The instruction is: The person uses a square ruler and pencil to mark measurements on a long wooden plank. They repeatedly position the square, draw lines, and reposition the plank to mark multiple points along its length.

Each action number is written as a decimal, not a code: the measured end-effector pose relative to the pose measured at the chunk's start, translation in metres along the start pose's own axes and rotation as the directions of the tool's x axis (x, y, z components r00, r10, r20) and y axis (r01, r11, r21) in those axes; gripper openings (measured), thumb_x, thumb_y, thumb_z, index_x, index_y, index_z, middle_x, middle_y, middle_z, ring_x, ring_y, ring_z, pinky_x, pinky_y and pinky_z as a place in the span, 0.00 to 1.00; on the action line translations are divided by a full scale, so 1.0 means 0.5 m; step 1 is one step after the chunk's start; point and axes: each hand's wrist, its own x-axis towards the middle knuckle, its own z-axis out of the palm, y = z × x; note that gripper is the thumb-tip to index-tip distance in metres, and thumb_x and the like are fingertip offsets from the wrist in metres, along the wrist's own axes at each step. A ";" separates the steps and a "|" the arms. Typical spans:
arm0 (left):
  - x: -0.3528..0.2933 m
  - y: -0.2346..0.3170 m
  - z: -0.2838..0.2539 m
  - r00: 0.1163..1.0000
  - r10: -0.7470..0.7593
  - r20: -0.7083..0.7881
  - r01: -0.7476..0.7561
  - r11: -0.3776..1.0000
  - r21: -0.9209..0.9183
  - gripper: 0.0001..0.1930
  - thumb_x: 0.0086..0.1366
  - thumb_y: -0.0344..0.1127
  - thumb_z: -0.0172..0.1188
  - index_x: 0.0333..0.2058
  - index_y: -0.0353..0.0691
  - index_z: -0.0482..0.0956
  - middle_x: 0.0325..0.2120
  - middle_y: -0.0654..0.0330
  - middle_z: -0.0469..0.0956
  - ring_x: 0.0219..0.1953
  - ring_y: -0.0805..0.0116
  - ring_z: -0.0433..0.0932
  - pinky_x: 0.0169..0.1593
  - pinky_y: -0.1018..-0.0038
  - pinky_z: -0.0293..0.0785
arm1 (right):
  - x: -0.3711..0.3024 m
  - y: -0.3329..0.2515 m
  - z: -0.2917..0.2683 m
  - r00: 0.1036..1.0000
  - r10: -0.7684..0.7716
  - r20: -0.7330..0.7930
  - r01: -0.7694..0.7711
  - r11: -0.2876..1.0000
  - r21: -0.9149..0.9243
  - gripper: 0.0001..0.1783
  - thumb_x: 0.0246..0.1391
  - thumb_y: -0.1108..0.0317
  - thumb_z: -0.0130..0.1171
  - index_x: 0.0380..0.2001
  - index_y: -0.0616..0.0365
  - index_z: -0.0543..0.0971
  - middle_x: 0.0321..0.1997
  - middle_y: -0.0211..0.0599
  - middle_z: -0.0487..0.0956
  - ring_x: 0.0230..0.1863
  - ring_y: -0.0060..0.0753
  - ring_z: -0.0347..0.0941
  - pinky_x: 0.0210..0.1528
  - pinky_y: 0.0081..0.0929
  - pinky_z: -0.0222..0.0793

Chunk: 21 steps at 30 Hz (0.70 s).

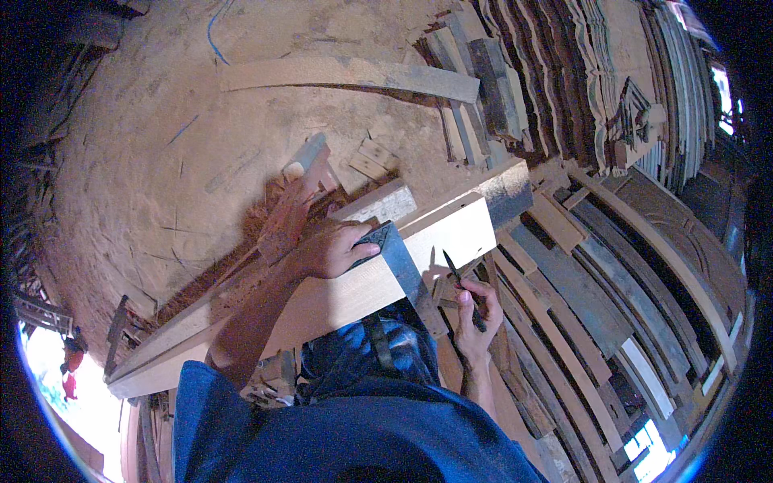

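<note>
A long pale wooden board [354,291] lies slantwise in front of me, its right end brightly lit. My left hand [334,248] is closed on the dark stock of a try square [407,278] at the board's upper edge. The wide metal blade lies across the board's face and reaches past its lower edge. To the right of the blade, my right hand [477,315] grips a dark pencil [452,266] between thumb and fingers. The pencil's tip points up, close to the board's bright end and apart from the blade.
Another timber [503,193] lies just behind the board, with a wooden support [304,157] beyond it. Several planks [572,278] are stacked at the right. A long plank [350,74] lies on the dusty floor [161,161], and rough boards [555,72] lean at the far right.
</note>
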 end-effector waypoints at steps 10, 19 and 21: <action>-0.003 0.004 -0.008 0.999 -0.024 0.033 0.026 0.997 -0.070 0.20 0.74 0.49 0.52 0.40 0.33 0.73 0.32 0.40 0.77 0.40 0.44 0.79 0.44 0.56 0.72 | 0.005 0.000 0.010 0.999 -0.046 0.022 0.047 0.999 -0.015 0.11 0.60 0.66 0.65 0.42 0.61 0.82 0.41 0.42 0.84 0.43 0.34 0.80 0.48 0.30 0.73; -0.006 -0.009 0.007 1.000 0.007 -0.005 -0.007 0.993 -0.118 0.19 0.73 0.47 0.54 0.38 0.32 0.73 0.31 0.40 0.77 0.39 0.44 0.79 0.44 0.56 0.72 | 0.025 0.001 0.082 0.999 0.014 -0.029 -0.009 0.987 0.163 0.11 0.57 0.67 0.69 0.31 0.58 0.75 0.29 0.31 0.78 0.32 0.20 0.70 0.36 0.23 0.66; -0.006 -0.011 0.007 1.000 0.016 -0.015 -0.017 0.994 -0.106 0.19 0.73 0.47 0.55 0.38 0.32 0.73 0.32 0.39 0.78 0.39 0.43 0.80 0.43 0.56 0.72 | 0.037 0.000 0.097 0.999 0.028 -0.020 -0.024 0.987 0.159 0.12 0.57 0.67 0.69 0.30 0.58 0.75 0.28 0.30 0.77 0.32 0.19 0.69 0.36 0.22 0.66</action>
